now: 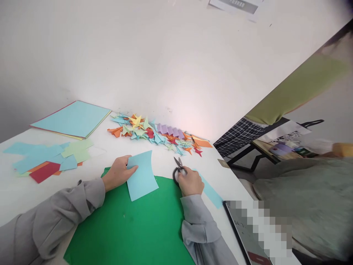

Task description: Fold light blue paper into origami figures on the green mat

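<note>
My left hand (118, 171) pinches the left edge of a light blue sheet of paper (142, 178), which curves slightly above a green mat (132, 228). My right hand (192, 181) is closed around the black handles of a small pair of scissors (178, 167); the blades point away from me and look slightly apart. The scissors and the paper do not touch. Beside my right hand, a narrow light blue paper strip (212, 193) lies on the white table, partly behind the hand.
Folded paper pieces in many colours (149, 132) are heaped along the wall. Loose cut paper (46, 172) and a stack of large coloured sheets (73, 117) lie at left. A tablet-like device (239, 228) sits at the right edge. Other people stand beyond the table at right.
</note>
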`<action>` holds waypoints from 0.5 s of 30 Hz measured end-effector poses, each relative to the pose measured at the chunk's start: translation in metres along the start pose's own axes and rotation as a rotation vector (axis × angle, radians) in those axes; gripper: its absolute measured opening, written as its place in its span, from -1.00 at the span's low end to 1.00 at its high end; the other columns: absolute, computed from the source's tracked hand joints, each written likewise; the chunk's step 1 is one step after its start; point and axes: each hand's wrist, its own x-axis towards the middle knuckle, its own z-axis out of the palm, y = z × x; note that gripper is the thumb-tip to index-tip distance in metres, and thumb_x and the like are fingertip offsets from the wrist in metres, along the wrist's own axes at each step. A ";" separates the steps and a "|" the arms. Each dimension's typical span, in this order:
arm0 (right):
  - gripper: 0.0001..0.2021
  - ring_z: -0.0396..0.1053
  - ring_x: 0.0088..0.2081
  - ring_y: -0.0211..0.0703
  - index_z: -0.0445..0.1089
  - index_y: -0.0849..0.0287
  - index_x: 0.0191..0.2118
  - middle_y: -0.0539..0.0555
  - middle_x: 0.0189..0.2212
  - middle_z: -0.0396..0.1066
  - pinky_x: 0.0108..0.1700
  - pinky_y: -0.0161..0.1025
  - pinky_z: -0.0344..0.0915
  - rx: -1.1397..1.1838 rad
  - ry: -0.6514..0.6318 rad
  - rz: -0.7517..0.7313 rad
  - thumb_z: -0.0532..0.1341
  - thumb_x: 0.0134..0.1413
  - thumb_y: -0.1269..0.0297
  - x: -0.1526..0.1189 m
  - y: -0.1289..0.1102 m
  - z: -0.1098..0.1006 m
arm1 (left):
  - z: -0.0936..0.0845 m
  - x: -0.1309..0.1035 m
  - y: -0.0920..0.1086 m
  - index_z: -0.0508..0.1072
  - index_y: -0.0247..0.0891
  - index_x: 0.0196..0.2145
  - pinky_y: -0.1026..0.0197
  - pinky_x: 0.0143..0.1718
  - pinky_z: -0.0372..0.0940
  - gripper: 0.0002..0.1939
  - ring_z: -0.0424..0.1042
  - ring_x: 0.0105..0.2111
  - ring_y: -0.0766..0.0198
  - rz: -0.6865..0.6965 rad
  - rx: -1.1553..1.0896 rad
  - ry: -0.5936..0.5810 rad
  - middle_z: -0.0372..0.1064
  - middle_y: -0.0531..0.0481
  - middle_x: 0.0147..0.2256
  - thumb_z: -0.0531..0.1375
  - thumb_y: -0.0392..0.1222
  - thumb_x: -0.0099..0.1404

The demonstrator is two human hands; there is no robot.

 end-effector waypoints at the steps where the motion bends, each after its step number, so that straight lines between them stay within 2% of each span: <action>1: -0.60 0.31 -0.11 0.11 0.36 0.10 -0.03 0.26 -0.15 0.35 -0.14 -0.01 0.18 -0.027 0.007 0.011 0.06 -0.04 0.25 -0.001 0.001 0.000 | 0.000 0.000 0.000 0.40 -0.30 -0.41 0.22 -0.44 0.26 -0.82 0.36 -0.45 0.22 0.054 0.071 -0.006 0.39 -0.04 -0.43 0.09 -0.14 0.15; 4: -0.62 0.25 -0.07 0.15 0.37 0.13 -0.04 0.27 -0.09 0.30 -0.11 0.06 0.13 -0.053 0.123 0.029 0.08 -0.03 0.23 -0.002 0.001 0.002 | 0.002 -0.002 -0.002 0.39 -0.30 -0.36 0.21 -0.34 0.26 -0.82 0.36 -0.37 0.22 0.253 0.284 -0.021 0.37 -0.07 -0.36 0.02 -0.22 0.20; 6: -0.63 0.23 -0.05 0.17 0.39 0.17 -0.07 0.27 -0.08 0.28 -0.10 0.08 0.12 -0.018 0.251 -0.032 0.10 -0.03 0.22 -0.005 -0.003 0.004 | 0.005 -0.003 -0.004 0.39 -0.30 -0.26 0.21 -0.26 0.25 -0.78 0.36 -0.30 0.22 0.360 0.404 -0.043 0.36 -0.09 -0.30 -0.02 -0.28 0.23; 9: -0.68 0.23 -0.07 0.13 0.41 0.22 -0.13 0.24 -0.13 0.32 -0.09 0.05 0.13 0.100 0.391 -0.268 0.11 -0.01 0.23 -0.015 -0.015 0.006 | 0.009 -0.003 -0.006 0.37 -0.31 -0.18 0.18 -0.26 0.27 -0.74 0.37 -0.27 0.19 0.419 0.616 -0.080 0.36 -0.12 -0.26 -0.05 -0.31 0.26; 11: -0.73 0.25 -0.10 0.07 0.43 0.22 -0.19 0.22 -0.18 0.34 -0.08 0.02 0.14 0.205 0.461 -0.459 0.10 0.03 0.25 -0.025 -0.027 0.006 | 0.011 -0.004 -0.003 0.38 -0.32 -0.22 0.17 -0.33 0.27 -0.74 0.38 -0.31 0.18 0.434 0.761 -0.125 0.35 -0.13 -0.28 -0.07 -0.35 0.25; 15: -0.84 0.30 -0.26 -0.06 0.43 0.19 -0.32 0.15 -0.37 0.37 -0.21 -0.11 0.23 0.396 0.486 -0.820 0.10 0.06 0.33 -0.053 -0.046 -0.004 | 0.013 -0.006 0.007 0.37 -0.35 -0.33 0.17 -0.45 0.24 -0.77 0.37 -0.40 0.16 0.507 0.967 -0.212 0.31 -0.14 -0.37 -0.06 -0.43 0.21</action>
